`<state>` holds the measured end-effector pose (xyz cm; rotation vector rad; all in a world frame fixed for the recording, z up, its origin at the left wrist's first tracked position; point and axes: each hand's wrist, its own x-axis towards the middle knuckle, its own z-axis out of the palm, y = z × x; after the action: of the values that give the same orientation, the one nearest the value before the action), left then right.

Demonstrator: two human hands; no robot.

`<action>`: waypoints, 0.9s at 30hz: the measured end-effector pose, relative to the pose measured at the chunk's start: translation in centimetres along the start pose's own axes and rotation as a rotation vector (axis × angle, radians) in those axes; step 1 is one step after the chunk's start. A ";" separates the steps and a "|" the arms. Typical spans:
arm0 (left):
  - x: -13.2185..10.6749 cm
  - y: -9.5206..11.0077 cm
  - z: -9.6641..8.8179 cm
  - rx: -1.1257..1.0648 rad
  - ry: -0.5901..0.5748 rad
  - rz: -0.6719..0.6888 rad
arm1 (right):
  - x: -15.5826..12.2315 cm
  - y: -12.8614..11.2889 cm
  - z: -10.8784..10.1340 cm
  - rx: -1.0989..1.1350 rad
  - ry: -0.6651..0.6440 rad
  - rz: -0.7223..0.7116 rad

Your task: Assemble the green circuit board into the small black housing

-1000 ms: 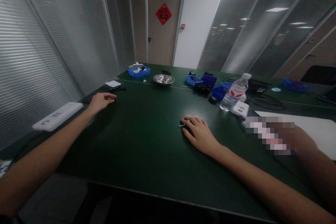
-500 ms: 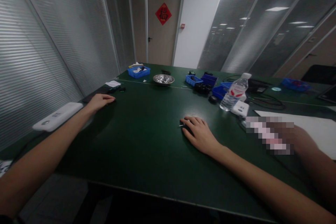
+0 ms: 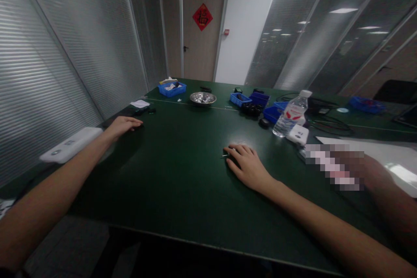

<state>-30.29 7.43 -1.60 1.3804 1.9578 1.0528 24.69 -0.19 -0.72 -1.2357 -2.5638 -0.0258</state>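
Tabletop [image 3: 176,182] stretches between left hand [image 3: 123,126], right hand [image 3: 247,167] and near edge [image 3: 182,240].

Open room: wide stretch of green table [image 3: 169,169] between left hand [image 3: 125,125] and right hand [image 3: 244,163], reaching from near edge to steel bowl [image 3: 202,104]. Second lane, narrower: between right hand and water bottle [image 3: 289,117].

Obstacles, left: long white device [image 3: 70,145] beside the left forearm; paper [image 3: 140,104] and small black item [image 3: 151,111] beyond the left hand.

Obstacles, centre: thin metallic piece [image 3: 224,156] at the right fingertips; low steel bowl farther back.

Obstacles, right: upright bottle, white box [image 3: 298,135] just beside its base; black round item [image 3: 264,123] and black cluster [image 3: 250,109] near a blue bin [image 3: 272,115]; another person's hand [image 3: 374,169], partly pixelated, beyond the right forearm.
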 end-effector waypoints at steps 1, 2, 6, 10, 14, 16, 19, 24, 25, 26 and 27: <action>0.0 0.0 0.0 0.001 0.005 -0.001 | 0.0 0.1 0.1 -0.003 0.004 0.000; 0.0 0.1 0.1 0.003 0.011 -0.002 | 0.0 0.1 0.1 -0.005 0.009 0.000; 0.4 -0.2 0.2 0.020 0.026 -0.010 | 0.0 0.1 0.1 -0.003 0.010 -0.004; 0.8 -0.6 0.1 0.037 -0.004 0.004 | 0.0 0.0 -0.1 -0.005 0.004 0.000; 0.7 -0.5 -0.2 0.056 -0.042 0.022 | 0.0 -0.1 0.0 -0.012 0.005 0.005; 0.5 -0.3 -0.3 0.068 -0.057 0.026 | 0.0 -0.1 0.0 -0.012 0.007 0.002; 0.2 0.0 -0.4 0.087 -0.065 0.029 | 0.0 0.0 0.0 -0.008 0.003 0.000; -0.1 0.3 -0.5 0.111 -0.094 0.054 | 0.0 -0.1 0.0 -0.005 -0.002 0.004; -0.2 0.4 -0.6 0.116 -0.108 0.068 | 0.0 -0.1 0.0 -0.003 -0.006 0.004; -0.3 0.5 -0.6 0.122 -0.121 0.080 | 0.0 -0.1 0.0 -0.002 -0.008 0.004; -0.4 0.6 -0.6 0.130 -0.131 0.088 | 0.0 0.0 0.0 -0.001 -0.007 0.004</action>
<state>-30.27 6.99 -0.80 1.5767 1.9137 0.8628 24.67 -0.23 -0.70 -1.2431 -2.5677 -0.0215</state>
